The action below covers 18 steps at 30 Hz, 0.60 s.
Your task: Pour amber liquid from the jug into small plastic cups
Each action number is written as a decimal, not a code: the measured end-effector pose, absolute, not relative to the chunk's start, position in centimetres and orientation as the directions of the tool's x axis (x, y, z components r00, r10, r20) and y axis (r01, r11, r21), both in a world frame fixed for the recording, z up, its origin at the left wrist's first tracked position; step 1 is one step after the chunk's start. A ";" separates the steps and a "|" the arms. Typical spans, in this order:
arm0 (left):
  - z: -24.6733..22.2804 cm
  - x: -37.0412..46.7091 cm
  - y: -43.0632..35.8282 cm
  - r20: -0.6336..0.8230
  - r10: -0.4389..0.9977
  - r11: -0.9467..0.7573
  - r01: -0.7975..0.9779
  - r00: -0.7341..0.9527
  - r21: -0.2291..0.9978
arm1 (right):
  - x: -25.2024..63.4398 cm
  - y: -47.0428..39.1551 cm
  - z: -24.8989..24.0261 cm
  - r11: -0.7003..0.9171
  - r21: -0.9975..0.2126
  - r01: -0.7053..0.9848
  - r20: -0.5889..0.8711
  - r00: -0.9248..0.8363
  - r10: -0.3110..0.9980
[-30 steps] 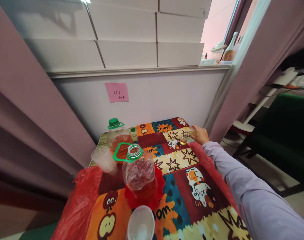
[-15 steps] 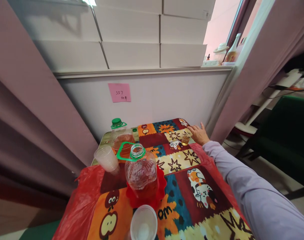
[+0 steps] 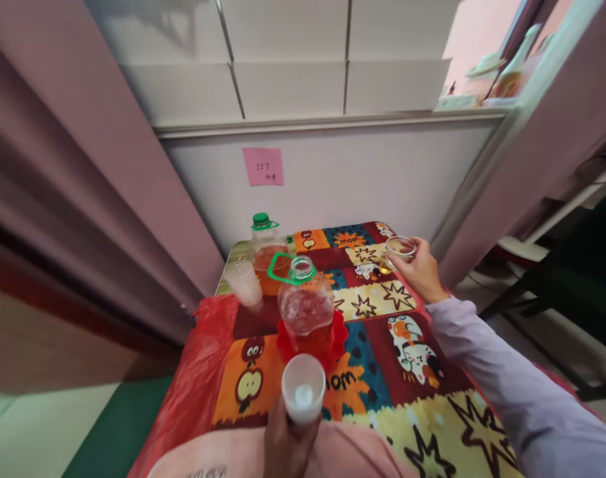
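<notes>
My right hand (image 3: 425,269) is closed around the side of a clear cup (image 3: 401,248) at the far right of the table. A little golden liquid shows low in this cup. My left hand (image 3: 289,439), at the bottom middle, grips a translucent white plastic cup (image 3: 303,392) by its lower part, its mouth facing up towards me. Just beyond that cup, an uncapped clear jug (image 3: 306,305) with a green handle stands on a red scalloped dish (image 3: 340,335), reddish-brown liquid in its lower part.
Behind the open jug stands a second jug (image 3: 265,255) with a green cap. A leaning stack of plastic cups (image 3: 243,282) is to its left. The patterned tablecloth (image 3: 377,338) lies over red plastic sheeting (image 3: 183,372). A white panel wall (image 3: 352,176) borders the far edge.
My right hand has gone from reaching beside the clear cup to grasping it, and the cup is lifted or tilted. My left hand has come into sight on the white cup. The view has shifted.
</notes>
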<state>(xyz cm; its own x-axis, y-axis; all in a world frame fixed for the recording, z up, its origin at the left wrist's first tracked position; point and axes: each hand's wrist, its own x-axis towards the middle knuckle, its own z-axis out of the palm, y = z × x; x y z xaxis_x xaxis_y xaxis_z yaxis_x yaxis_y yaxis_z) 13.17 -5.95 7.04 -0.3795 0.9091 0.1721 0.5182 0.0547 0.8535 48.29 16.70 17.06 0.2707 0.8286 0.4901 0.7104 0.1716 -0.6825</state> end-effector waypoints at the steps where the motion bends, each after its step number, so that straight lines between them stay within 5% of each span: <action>1: 6.6 13.2 -7.8 0.157 0.917 0.060 0.517 -0.367 0.854 | 46.4 13.9 17.4 0.275 -0.801 0.532 0.465 0.263 0.845; 4: 5.9 13.2 -10.4 0.166 0.939 0.006 0.498 -0.301 0.867 | 40.2 5.0 19.2 0.351 -0.931 0.103 0.359 0.075 0.930; 7: 5.8 13.2 -10.3 0.176 0.942 -0.015 0.486 -0.287 0.874 | 35.2 -2.0 20.9 0.369 -0.929 -0.007 0.369 -0.072 0.927; 11: 5.8 13.2 -10.2 0.183 0.952 -0.048 0.472 -0.244 0.880 | 31.9 -5.7 21.0 0.495 -0.863 0.104 0.484 -0.117 0.867; 18: 5.3 13.1 -10.8 0.268 0.946 -0.152 0.481 -0.182 0.864 | 30.8 -6.4 16.8 0.707 -0.555 0.438 0.601 -0.378 0.705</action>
